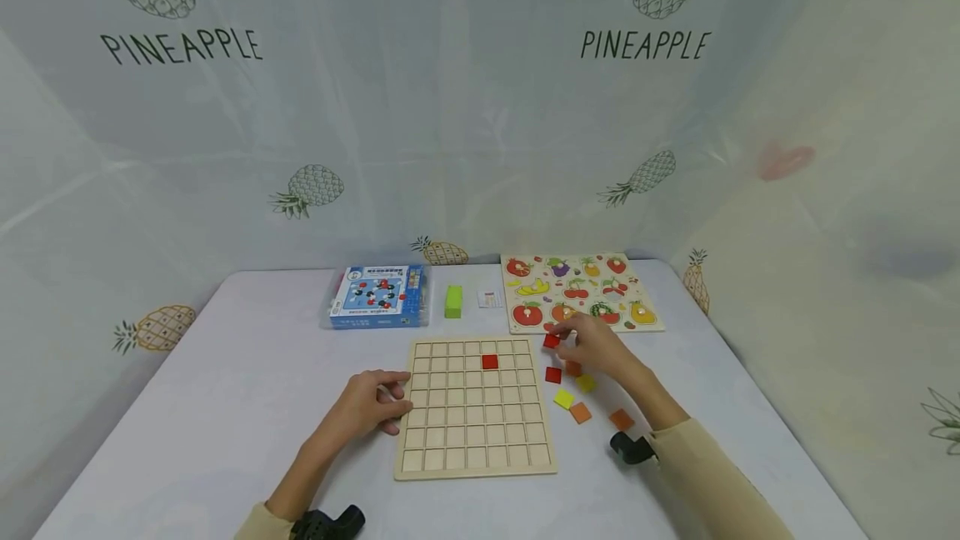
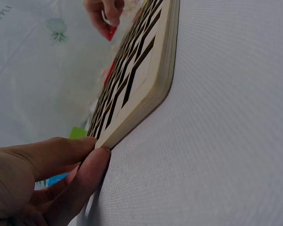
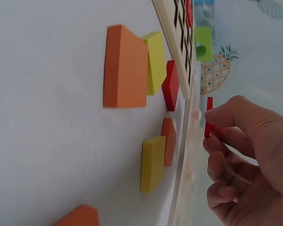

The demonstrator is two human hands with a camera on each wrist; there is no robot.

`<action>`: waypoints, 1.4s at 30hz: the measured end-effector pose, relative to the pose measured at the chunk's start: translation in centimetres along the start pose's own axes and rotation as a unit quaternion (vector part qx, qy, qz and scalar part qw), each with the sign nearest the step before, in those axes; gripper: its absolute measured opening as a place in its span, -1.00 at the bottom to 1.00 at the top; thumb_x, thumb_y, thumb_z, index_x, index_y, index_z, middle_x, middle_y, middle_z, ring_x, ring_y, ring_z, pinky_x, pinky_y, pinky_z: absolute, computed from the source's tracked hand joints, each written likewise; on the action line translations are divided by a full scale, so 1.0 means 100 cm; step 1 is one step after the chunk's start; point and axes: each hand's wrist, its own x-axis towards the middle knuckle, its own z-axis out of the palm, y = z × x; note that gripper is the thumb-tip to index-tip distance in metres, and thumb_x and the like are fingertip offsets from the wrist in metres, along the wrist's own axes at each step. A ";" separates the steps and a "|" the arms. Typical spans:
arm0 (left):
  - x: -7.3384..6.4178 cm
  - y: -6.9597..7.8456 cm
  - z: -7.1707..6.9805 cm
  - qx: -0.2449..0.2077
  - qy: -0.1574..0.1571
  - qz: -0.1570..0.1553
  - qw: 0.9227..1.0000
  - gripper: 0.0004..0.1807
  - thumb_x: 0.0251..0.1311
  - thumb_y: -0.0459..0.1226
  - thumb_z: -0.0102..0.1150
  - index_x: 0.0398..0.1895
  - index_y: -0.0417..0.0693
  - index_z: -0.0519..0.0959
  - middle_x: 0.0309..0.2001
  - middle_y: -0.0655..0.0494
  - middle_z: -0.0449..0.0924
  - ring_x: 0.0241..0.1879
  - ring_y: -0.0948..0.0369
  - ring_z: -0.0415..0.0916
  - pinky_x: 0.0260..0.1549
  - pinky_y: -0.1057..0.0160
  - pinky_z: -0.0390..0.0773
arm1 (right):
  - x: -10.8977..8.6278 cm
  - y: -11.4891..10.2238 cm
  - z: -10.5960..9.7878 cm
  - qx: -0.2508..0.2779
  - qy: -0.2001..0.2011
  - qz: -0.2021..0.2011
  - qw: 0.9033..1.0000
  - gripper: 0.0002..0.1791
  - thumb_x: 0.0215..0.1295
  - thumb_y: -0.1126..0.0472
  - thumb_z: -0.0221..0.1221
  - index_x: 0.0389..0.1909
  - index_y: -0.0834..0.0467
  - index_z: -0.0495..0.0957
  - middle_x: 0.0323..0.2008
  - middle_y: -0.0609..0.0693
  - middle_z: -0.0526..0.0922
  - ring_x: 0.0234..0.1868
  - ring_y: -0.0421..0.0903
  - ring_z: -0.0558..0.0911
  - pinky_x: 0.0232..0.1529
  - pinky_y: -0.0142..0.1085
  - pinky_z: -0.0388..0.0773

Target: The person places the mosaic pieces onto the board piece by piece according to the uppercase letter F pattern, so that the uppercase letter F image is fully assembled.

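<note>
A square wooden grid board [image 1: 476,407] lies flat on the table, with one red tile [image 1: 490,362] set in a cell of its upper part. Thumb and fingertips of my left hand [image 1: 371,401] hold the board's left edge; the left wrist view shows the tips right against the wooden rim [image 2: 132,109]. To the right of the board, my right hand [image 3: 250,150] pinches a thin red tile [image 3: 209,117] between thumb and finger, above the table. Below it lie another red tile [image 1: 553,375], yellow tiles [image 1: 564,398] and orange tiles [image 1: 581,412], loose.
At the back stand a blue-labelled plastic box [image 1: 378,298], a green block [image 1: 453,302] and a small white card [image 1: 490,299]. A fruit picture board [image 1: 577,290] lies behind my right hand. A pineapple-printed curtain [image 1: 465,123] closes off the far side.
</note>
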 end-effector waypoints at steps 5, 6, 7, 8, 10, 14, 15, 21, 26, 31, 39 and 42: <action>-0.001 0.000 -0.001 0.005 -0.001 0.007 1.000 -0.46 0.11 -0.40 0.36 0.18 -0.39 0.50 -0.32 -0.03 0.54 -0.65 0.24 0.59 -0.67 0.30 0.69 | 0.003 -0.010 0.003 0.004 -0.003 -0.020 1.000 -0.69 0.13 0.22 0.35 -0.07 0.12 0.69 -0.23 -0.06 0.66 -0.40 -0.16 0.44 -0.46 -0.43 0.47; -0.001 0.000 -0.001 0.003 -0.002 0.009 1.000 -0.46 0.10 -0.40 0.36 0.18 -0.40 0.50 -0.32 -0.03 0.54 -0.65 0.25 0.59 -0.67 0.30 0.69 | 0.004 -0.012 0.004 0.003 -0.006 -0.022 1.000 -0.69 0.13 0.21 0.35 -0.07 0.12 0.69 -0.23 -0.06 0.66 -0.40 -0.17 0.44 -0.48 -0.44 0.46; -0.001 0.000 -0.001 0.001 -0.003 0.008 1.000 -0.46 0.10 -0.40 0.36 0.19 -0.40 0.50 -0.32 -0.03 0.54 -0.64 0.25 0.59 -0.66 0.30 0.70 | 0.004 -0.014 0.006 0.005 -0.009 -0.024 1.000 -0.70 0.14 0.21 0.35 -0.07 0.11 0.69 -0.23 -0.06 0.66 -0.43 -0.17 0.45 -0.51 -0.45 0.46; -0.001 0.001 -0.001 -0.002 -0.005 0.007 1.000 -0.46 0.10 -0.40 0.36 0.19 -0.40 0.50 -0.31 -0.04 0.54 -0.64 0.25 0.59 -0.66 0.29 0.70 | 0.005 -0.016 0.007 0.004 -0.010 -0.031 0.999 -0.70 0.14 0.22 0.34 -0.08 0.11 0.69 -0.23 -0.05 0.66 -0.45 -0.17 0.45 -0.54 -0.45 0.45; -0.001 0.001 -0.001 -0.007 -0.007 0.004 1.000 -0.45 0.10 -0.40 0.36 0.19 -0.40 0.50 -0.31 -0.04 0.54 -0.63 0.24 0.59 -0.65 0.29 0.71 | 0.005 -0.020 0.010 -0.002 -0.011 -0.045 0.999 -0.71 0.14 0.22 0.33 -0.08 0.11 0.69 -0.24 -0.05 0.67 -0.44 -0.17 0.47 -0.53 -0.46 0.45; -0.003 0.001 -0.001 -0.013 -0.010 0.002 1.000 -0.44 0.10 -0.39 0.36 0.19 -0.40 0.49 -0.30 -0.05 0.54 -0.63 0.23 0.60 -0.64 0.29 0.71 | 0.007 -0.030 0.018 0.007 -0.016 -0.070 0.997 -0.72 0.14 0.24 0.34 -0.10 0.14 0.69 -0.24 -0.04 0.68 -0.37 -0.13 0.49 -0.45 -0.46 0.47; -0.003 0.001 -0.001 -0.015 -0.010 0.003 1.000 -0.44 0.10 -0.39 0.36 0.19 -0.41 0.49 -0.30 -0.05 0.54 -0.63 0.22 0.61 -0.64 0.29 0.71 | 0.008 -0.033 0.020 0.010 -0.019 -0.071 0.997 -0.72 0.14 0.23 0.34 -0.09 0.13 0.69 -0.23 -0.05 0.68 -0.37 -0.13 0.49 -0.44 -0.46 0.48; -0.003 0.000 -0.001 -0.014 -0.009 0.007 1.000 -0.44 0.11 -0.39 0.36 0.19 -0.41 0.49 -0.29 -0.05 0.54 -0.64 0.22 0.61 -0.64 0.29 0.71 | 0.014 -0.045 0.034 0.020 -0.034 -0.081 0.996 -0.72 0.15 0.21 0.35 -0.08 0.10 0.70 -0.22 -0.10 0.70 -0.40 -0.19 0.48 -0.48 -0.48 0.46; -0.001 0.000 0.000 -0.012 -0.004 0.002 1.000 -0.45 0.09 -0.41 0.36 0.19 -0.39 0.50 -0.30 -0.04 0.54 -0.61 0.21 0.60 -0.64 0.28 0.71 | 0.019 -0.054 0.041 0.030 -0.039 -0.106 0.993 -0.72 0.14 0.25 0.33 -0.10 0.14 0.70 -0.21 -0.07 0.69 -0.33 -0.18 0.52 -0.42 -0.49 0.50; 0.000 0.001 0.001 -0.009 -0.001 0.001 1.000 -0.46 0.09 -0.41 0.36 0.18 -0.38 0.51 -0.30 -0.03 0.53 -0.59 0.21 0.59 -0.65 0.28 0.71 | 0.024 -0.063 0.047 0.026 -0.044 -0.117 0.992 -0.72 0.13 0.27 0.32 -0.10 0.14 0.70 -0.22 -0.10 0.64 -0.28 -0.16 0.52 -0.35 -0.49 0.52; -0.002 0.000 0.000 -0.005 -0.002 0.005 1.000 -0.46 0.10 -0.41 0.36 0.18 -0.38 0.51 -0.31 -0.04 0.53 -0.62 0.23 0.59 -0.66 0.28 0.71 | 0.031 -0.073 0.058 0.016 -0.055 -0.142 0.988 -0.71 0.13 0.24 0.33 -0.09 0.14 0.70 -0.24 -0.07 0.63 -0.29 -0.14 0.52 -0.37 -0.49 0.49; -0.002 -0.001 0.000 -0.009 -0.003 0.006 1.000 -0.46 0.11 -0.40 0.35 0.19 -0.38 0.50 -0.31 -0.05 0.53 -0.62 0.22 0.59 -0.66 0.27 0.71 | 0.033 -0.075 0.062 0.006 -0.054 -0.155 0.986 -0.73 0.15 0.22 0.34 -0.10 0.12 0.70 -0.26 -0.09 0.62 -0.32 -0.17 0.49 -0.38 -0.49 0.48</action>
